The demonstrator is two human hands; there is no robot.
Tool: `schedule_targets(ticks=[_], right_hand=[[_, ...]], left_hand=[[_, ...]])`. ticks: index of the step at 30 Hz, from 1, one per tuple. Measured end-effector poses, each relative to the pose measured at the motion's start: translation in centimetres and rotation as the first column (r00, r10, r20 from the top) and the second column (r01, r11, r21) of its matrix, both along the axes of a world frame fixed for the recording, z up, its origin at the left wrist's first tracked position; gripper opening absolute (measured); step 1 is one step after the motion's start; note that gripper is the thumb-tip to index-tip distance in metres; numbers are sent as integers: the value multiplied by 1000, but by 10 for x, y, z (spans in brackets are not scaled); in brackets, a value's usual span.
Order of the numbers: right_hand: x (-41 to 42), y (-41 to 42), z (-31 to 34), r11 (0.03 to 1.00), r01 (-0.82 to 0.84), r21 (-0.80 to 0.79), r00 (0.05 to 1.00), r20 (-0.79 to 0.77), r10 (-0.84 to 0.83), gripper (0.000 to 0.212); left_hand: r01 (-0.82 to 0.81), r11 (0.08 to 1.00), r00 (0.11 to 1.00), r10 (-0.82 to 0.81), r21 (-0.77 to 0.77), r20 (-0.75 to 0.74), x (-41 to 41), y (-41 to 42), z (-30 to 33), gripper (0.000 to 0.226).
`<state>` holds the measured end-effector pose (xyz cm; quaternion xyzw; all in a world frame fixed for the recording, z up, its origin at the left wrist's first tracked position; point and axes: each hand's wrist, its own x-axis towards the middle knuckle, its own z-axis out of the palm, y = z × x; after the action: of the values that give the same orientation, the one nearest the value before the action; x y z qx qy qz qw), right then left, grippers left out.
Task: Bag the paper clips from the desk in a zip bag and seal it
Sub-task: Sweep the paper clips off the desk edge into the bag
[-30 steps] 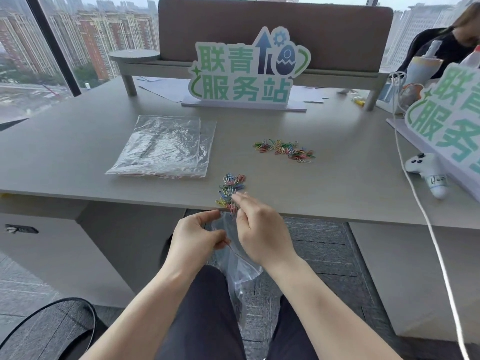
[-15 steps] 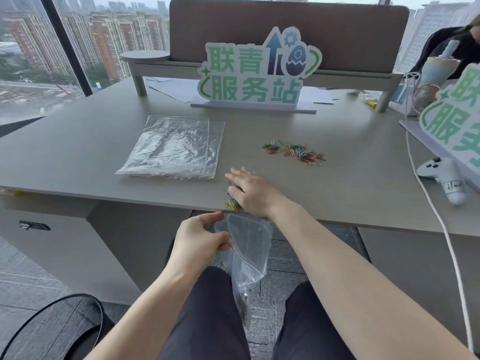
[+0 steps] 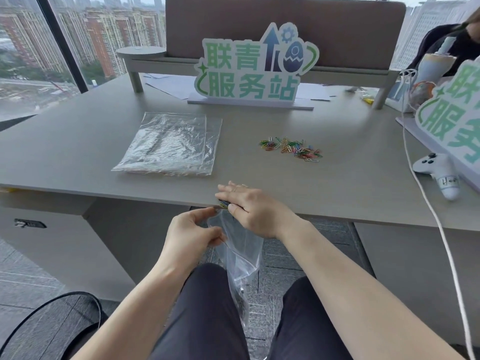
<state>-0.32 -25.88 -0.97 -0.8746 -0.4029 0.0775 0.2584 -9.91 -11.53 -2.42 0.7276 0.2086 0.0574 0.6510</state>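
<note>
Clips sit under the flat right hand at the desk edge, above the bag mouth pinched by the left hand.

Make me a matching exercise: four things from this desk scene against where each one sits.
1. stack of clear plastic zip bags
2. loose pile of coloured paper clips
3. white game controller
4. open clear zip bag

a. below the desk edge, held by the left hand
b. desk, right edge
c. desk, left of centre
d. desk, right of centre

Pairs: 1-c, 2-d, 3-b, 4-a
</note>
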Motion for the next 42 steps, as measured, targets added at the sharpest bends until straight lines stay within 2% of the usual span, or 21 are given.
schedule_targets(ticks=[5, 10, 12, 15, 18, 20, 23, 25, 27, 33, 42], right_hand=[[-16, -2, -8, 998, 6, 61, 999, 49, -9, 43], [-35, -7, -17, 980, 12, 200, 997, 71, -27, 44], [-42, -10, -17, 949, 49, 313, 998, 26, -60, 43], [-50, -17, -12, 861, 187, 473, 982, -120, -147, 39], [-38, -28, -5, 760, 350, 547, 937, -217, -275, 39], [-20, -37, -1, 763, 439, 475, 898, -189, -399, 41], [14, -52, 3, 815, 530, 237, 846, -79, -527, 50], [40, -62, 0, 810, 582, 76, 812, 4, -584, 56], [63, -72, -3, 782, 623, -13, 782, 49, -621, 60], [110, -83, -7, 700, 706, -108, 708, 122, -696, 67], [151, -79, 0, 695, 695, -184, 718, 135, -683, 77]], left_hand=[[2, 1000, 1000, -1, -14, 13, -2, -3, 5, 48], [29, 1000, 1000, -29, 7, 9, -5, -7, 8, 49], [26, 1000, 1000, -26, 11, 3, -5, -9, 8, 49], [28, 1000, 1000, -28, 2, -9, -4, -10, 6, 48], [27, 1000, 999, -27, 8, -23, -3, -9, 4, 51], [28, 1000, 999, -27, 10, -25, -2, -9, 4, 51], [58, 998, 998, -57, 33, -32, -1, -10, 7, 50], [86, 995, 996, -84, 57, -43, -1, -11, 10, 48], [102, 993, 994, -99, 61, -49, 0, -13, 13, 47], [118, 990, 991, -113, 71, -75, 6, -16, 13, 43], [150, 985, 984, -140, 85, -112, 5, -17, 21, 45]])
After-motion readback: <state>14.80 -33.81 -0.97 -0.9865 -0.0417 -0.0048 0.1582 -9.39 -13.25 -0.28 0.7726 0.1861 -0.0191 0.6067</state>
